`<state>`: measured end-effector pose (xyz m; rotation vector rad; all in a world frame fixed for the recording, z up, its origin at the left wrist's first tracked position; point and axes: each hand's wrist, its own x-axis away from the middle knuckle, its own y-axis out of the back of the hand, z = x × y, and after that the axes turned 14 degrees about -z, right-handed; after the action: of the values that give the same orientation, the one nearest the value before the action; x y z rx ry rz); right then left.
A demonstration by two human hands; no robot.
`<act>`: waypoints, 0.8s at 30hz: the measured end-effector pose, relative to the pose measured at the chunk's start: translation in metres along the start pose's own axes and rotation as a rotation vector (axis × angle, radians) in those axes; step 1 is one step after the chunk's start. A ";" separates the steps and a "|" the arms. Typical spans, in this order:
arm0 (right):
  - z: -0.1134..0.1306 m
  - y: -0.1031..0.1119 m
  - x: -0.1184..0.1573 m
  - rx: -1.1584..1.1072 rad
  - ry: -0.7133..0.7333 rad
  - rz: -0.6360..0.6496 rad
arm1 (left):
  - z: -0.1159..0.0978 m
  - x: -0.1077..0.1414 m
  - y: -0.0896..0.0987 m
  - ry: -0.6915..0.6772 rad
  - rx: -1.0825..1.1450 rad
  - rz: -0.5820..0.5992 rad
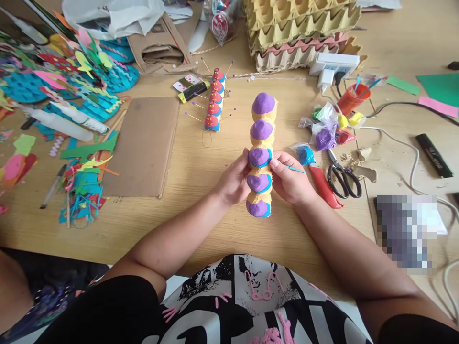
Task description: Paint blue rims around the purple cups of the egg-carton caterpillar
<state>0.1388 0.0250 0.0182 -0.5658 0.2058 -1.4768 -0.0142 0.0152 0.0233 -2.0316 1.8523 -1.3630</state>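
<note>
A long egg-carton strip (261, 183) with several bumps is held up above the table. Purple clay caps its bumps, and blue clay edges the lower ones. My left hand (234, 180) grips its left side, fingers partly behind it. On the right side, my right hand (291, 177) pinches the strip near the middle bump, thumb in front. A thin blue stick (294, 168) pokes out from my right hand. Further back on the table stands a smaller red and blue strip (214, 102) with faces and purple-tipped sticks.
Cardboard (141, 145) and paper scraps (86, 184) lie left. Egg trays (301, 28) are stacked at the back. Right are clay bags (325, 136), scissors (342, 177), an orange cup (353, 99), a power strip (335, 62) and cables. Another person's arm (12, 291) shows lower left.
</note>
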 end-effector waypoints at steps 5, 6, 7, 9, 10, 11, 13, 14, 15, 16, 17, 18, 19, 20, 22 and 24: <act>0.001 -0.002 0.000 -0.012 -0.010 -0.013 | 0.001 -0.001 0.002 0.043 0.020 -0.013; 0.001 -0.002 0.000 -0.016 -0.014 -0.010 | 0.002 -0.002 0.002 0.033 0.015 -0.013; 0.002 -0.002 0.000 -0.024 -0.019 -0.005 | 0.002 -0.002 0.002 0.018 0.009 -0.007; 0.003 -0.003 0.001 -0.047 -0.028 0.007 | 0.003 -0.001 0.002 -0.013 -0.006 0.018; 0.003 -0.003 0.001 -0.056 -0.029 0.010 | 0.003 -0.001 0.002 -0.026 -0.011 0.034; 0.004 -0.003 0.001 -0.062 -0.027 0.011 | 0.003 -0.001 0.002 -0.036 -0.014 0.049; 0.004 -0.003 0.001 -0.059 -0.023 0.012 | 0.003 0.000 0.001 -0.049 -0.009 0.059; 0.004 -0.003 0.001 -0.058 -0.021 0.013 | 0.003 0.000 0.001 -0.052 -0.005 0.055; 0.004 -0.003 0.002 -0.057 -0.023 0.018 | 0.003 0.000 0.000 -0.052 -0.002 0.046; 0.004 -0.003 0.002 -0.057 -0.029 0.023 | 0.003 0.000 0.000 -0.046 -0.002 0.035; 0.004 -0.003 0.001 -0.060 -0.038 0.025 | 0.003 0.000 0.000 -0.036 -0.005 0.022; 0.004 -0.003 0.001 -0.065 -0.047 0.023 | 0.003 0.000 0.000 -0.026 -0.010 0.011; 0.003 -0.003 0.001 -0.070 -0.057 0.019 | 0.003 0.000 0.001 -0.018 -0.013 0.002; 0.003 -0.002 0.001 -0.074 -0.067 0.012 | 0.004 -0.001 0.001 -0.013 -0.012 -0.003; 0.002 -0.002 0.001 -0.086 -0.075 -0.004 | 0.005 -0.001 0.002 -0.013 0.001 -0.008; 0.002 -0.002 0.001 -0.095 -0.077 -0.007 | 0.005 -0.001 0.002 -0.022 0.008 -0.010</act>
<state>0.1376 0.0246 0.0210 -0.6995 0.2149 -1.4551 -0.0121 0.0133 0.0184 -2.0463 1.8280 -1.3420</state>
